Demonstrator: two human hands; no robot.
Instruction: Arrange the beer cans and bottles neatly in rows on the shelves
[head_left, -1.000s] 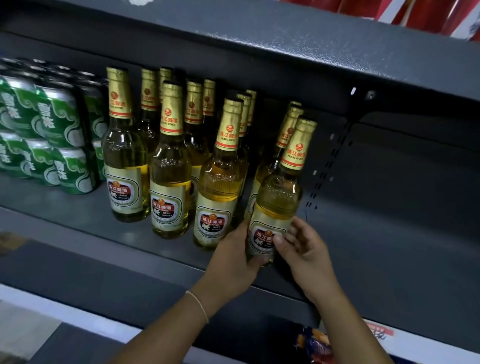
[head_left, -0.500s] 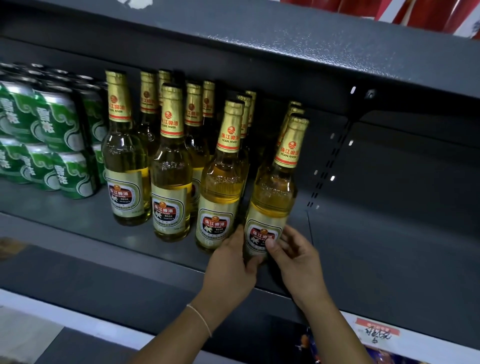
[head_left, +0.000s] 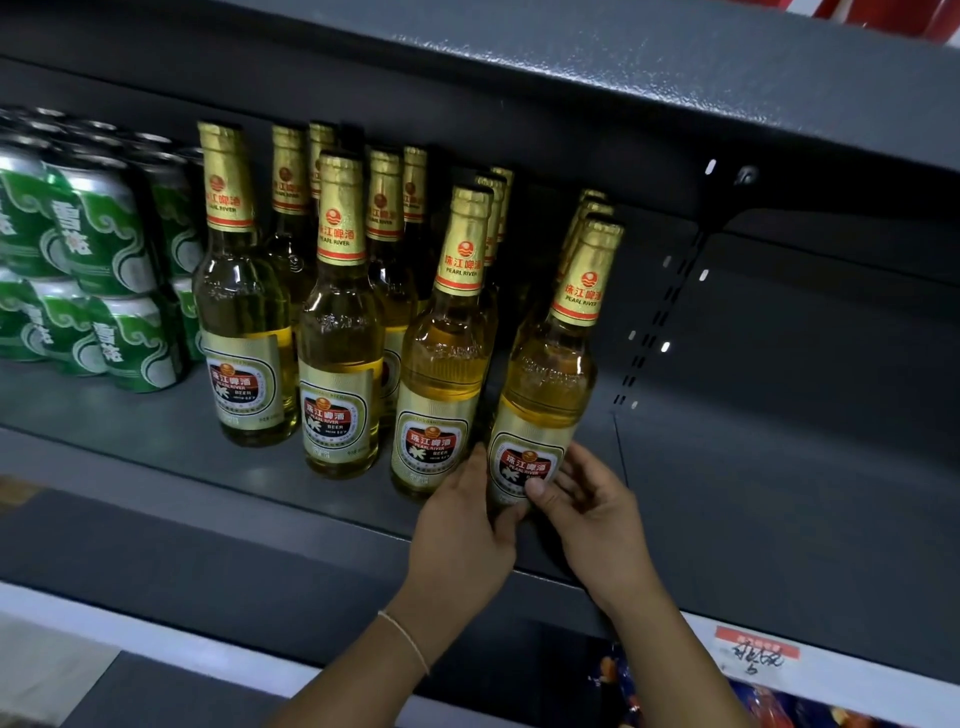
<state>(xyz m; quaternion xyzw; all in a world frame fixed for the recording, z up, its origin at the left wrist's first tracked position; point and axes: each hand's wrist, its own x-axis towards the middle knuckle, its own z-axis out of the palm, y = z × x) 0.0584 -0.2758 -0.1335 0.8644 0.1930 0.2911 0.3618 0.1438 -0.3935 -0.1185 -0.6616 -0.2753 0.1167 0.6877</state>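
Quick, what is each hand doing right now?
Left hand: grips the base of the front right bottle.
Right hand: holds the same bottle, thumb on its label.

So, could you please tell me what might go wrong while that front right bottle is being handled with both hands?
1. The gold-capped glass beer bottle leans left at its base; held low by the left hand and right hand, it may topple.
2. It stands near the grey metal shelf's front edge and could slip off.
3. The neighbouring glass bottle is very close and could get knocked.
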